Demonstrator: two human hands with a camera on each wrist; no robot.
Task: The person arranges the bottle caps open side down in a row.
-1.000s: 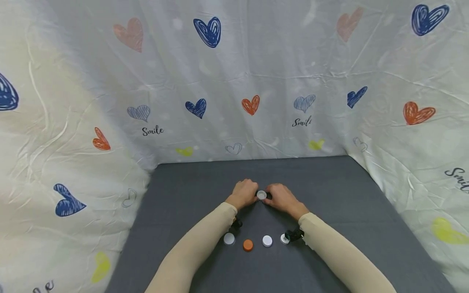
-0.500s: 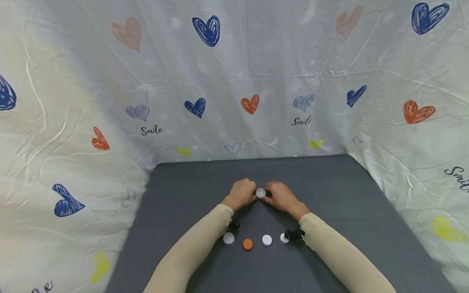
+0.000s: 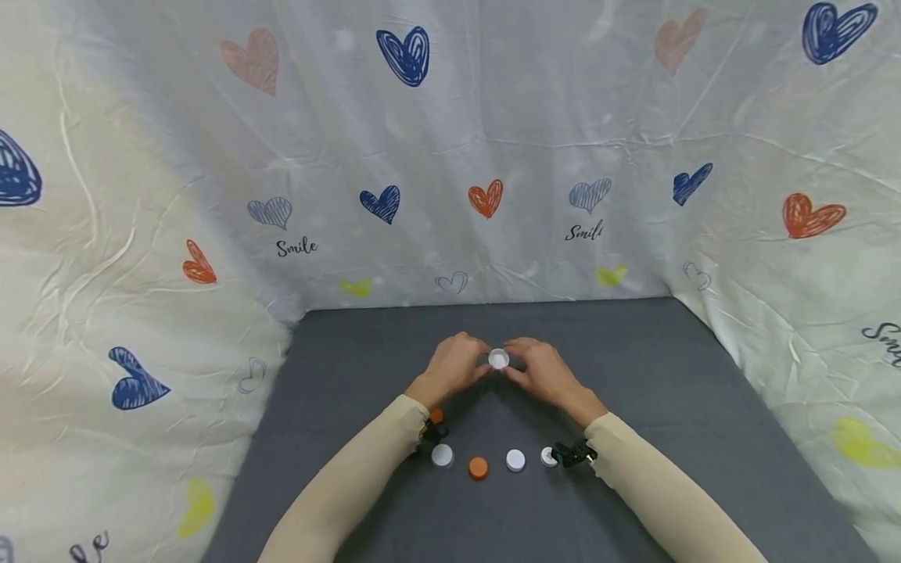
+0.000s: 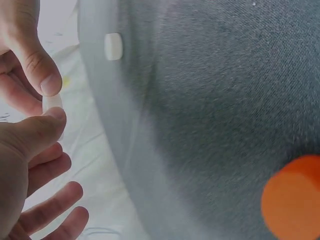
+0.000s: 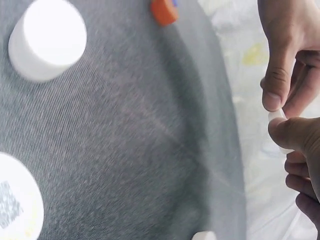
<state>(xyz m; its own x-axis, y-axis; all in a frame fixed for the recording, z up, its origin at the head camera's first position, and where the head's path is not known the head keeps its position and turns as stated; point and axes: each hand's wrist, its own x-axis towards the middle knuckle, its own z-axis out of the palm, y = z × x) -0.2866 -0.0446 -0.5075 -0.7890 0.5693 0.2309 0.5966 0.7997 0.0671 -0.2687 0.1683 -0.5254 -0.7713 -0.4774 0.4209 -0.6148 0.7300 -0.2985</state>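
Observation:
A small white bottle cap [image 3: 498,359] is held above the far half of the grey table, its hollow side facing the head camera. My left hand [image 3: 453,365] pinches its left edge; in the left wrist view the thumb presses on the cap's ribbed side [image 4: 52,102]. From the right, my right hand [image 3: 543,371] pinches the opposite edge between thumb and fingers. The right wrist view shows the cap edge-on [image 5: 286,150], mostly covered by both thumbs. Fingers hide the rest of its rim.
Nearer the body lies a row: a white cap [image 3: 442,455], an orange cap [image 3: 478,468], another white cap [image 3: 515,460] and one [image 3: 549,457] partly behind the right wrist camera. Another orange cap [image 3: 436,415] shows beside the left wrist. A small white piece [image 4: 114,46] lies farther off.
Both hands have moved slightly away from the body with the cap between them. The left wrist has shifted left, uncovering part of an orange cap. The row of caps stays put.

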